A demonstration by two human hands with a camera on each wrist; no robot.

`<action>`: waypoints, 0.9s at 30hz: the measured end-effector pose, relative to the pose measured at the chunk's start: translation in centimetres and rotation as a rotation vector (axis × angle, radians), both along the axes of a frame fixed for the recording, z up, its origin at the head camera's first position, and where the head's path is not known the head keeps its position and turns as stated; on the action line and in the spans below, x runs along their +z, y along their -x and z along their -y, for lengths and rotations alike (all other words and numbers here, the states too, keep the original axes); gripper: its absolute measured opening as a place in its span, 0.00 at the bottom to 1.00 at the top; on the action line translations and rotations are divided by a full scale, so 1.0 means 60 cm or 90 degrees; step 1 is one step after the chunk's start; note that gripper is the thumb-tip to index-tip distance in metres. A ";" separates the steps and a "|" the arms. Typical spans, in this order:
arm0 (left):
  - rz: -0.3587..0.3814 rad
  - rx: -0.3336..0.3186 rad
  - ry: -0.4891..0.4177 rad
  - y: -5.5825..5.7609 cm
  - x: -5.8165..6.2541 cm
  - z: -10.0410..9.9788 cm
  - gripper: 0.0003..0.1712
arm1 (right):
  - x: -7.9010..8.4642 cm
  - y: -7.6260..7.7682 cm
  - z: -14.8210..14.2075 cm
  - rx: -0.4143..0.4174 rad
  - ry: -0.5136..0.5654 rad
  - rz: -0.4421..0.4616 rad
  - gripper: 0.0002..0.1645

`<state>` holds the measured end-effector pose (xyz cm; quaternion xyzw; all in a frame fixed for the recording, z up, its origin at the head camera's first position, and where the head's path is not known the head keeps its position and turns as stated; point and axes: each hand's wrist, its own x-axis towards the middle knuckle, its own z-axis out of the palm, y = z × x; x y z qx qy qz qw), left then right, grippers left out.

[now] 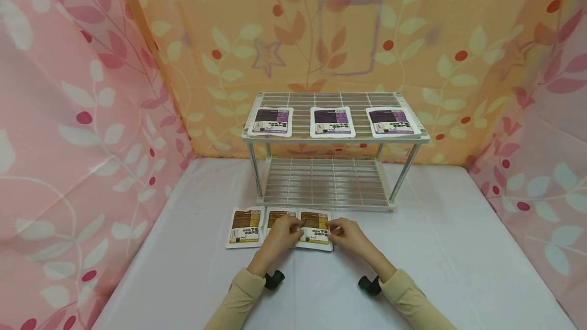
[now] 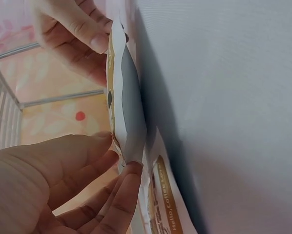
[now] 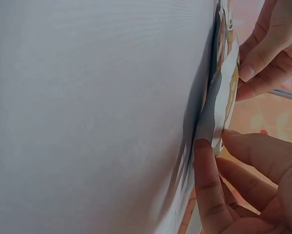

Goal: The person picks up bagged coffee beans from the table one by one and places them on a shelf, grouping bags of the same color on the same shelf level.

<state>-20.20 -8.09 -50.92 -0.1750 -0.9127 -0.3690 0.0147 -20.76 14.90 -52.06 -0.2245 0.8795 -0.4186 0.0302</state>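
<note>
In the head view, a flat white pouch with a brown and yellow label is pinched at both side edges. My left hand grips its left edge between thumb and fingers, and my right hand does the same at the right edge. Seen from the left wrist, the pouch lifts at its near edge, with a shadow on the white cloth below. A second brown pouch lies partly hidden behind my left hand, and a third brown pouch lies at the left of the row.
Behind the row stands a white two-tier wire rack. Its upper shelf bears three purple-labelled pouches: left, middle and right. White cloth covers the table; patterned curtains enclose it.
</note>
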 end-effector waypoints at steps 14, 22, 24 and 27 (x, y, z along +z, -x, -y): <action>0.018 -0.004 -0.014 -0.013 0.009 -0.006 0.15 | 0.007 -0.011 -0.006 -0.012 -0.007 -0.039 0.21; 0.001 -0.030 -0.049 -0.011 0.013 -0.014 0.16 | 0.018 -0.015 -0.016 -0.030 0.019 -0.077 0.21; -0.002 -0.040 -0.056 -0.010 0.013 -0.017 0.17 | 0.018 -0.014 -0.019 -0.037 0.014 -0.082 0.22; -0.001 -0.050 -0.071 -0.007 0.013 -0.023 0.18 | 0.018 -0.013 -0.023 -0.045 0.011 -0.086 0.23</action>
